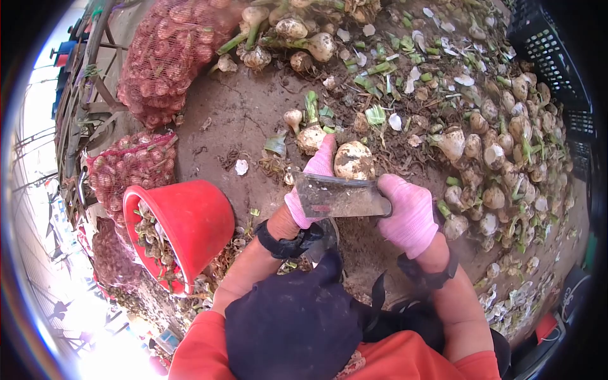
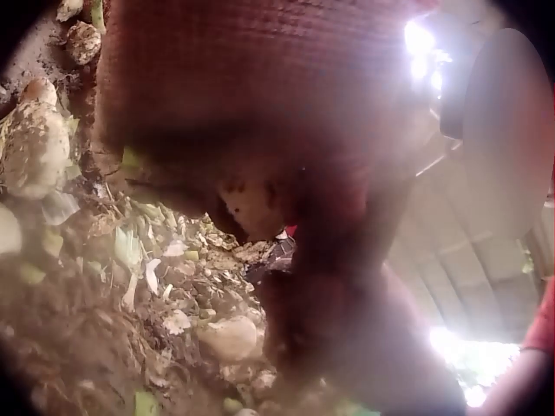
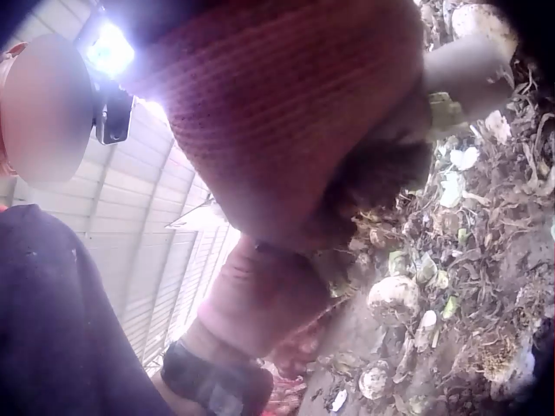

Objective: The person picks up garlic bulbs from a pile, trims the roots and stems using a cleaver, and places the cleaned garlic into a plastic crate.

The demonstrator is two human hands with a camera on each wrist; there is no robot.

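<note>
Both hands wear pink knitted gloves and meet low in front of the body in the head view. My right hand point(image 1: 408, 218) grips the handle of a cleaver point(image 1: 342, 197). Its broad, dirt-smeared blade points left across the left palm. Just beyond the blade's far edge, my left hand point(image 1: 320, 166) holds a large soil-flecked garlic bulb point(image 1: 353, 159), one finger stretched along its left side. The blade hides the rest of that grip. In the left wrist view, a pale patch of the bulb point(image 2: 251, 208) shows beneath the dark, blurred glove.
A red bucket point(image 1: 206, 215) with trimmings inside leans at the left, beside mesh bags of bulbs point(image 1: 177, 57). On the right lies a heap of garlic bulbs point(image 1: 494, 164), with a black crate point(image 1: 544, 50) behind it. Cut stems and peel litter the dirt floor point(image 1: 212, 120).
</note>
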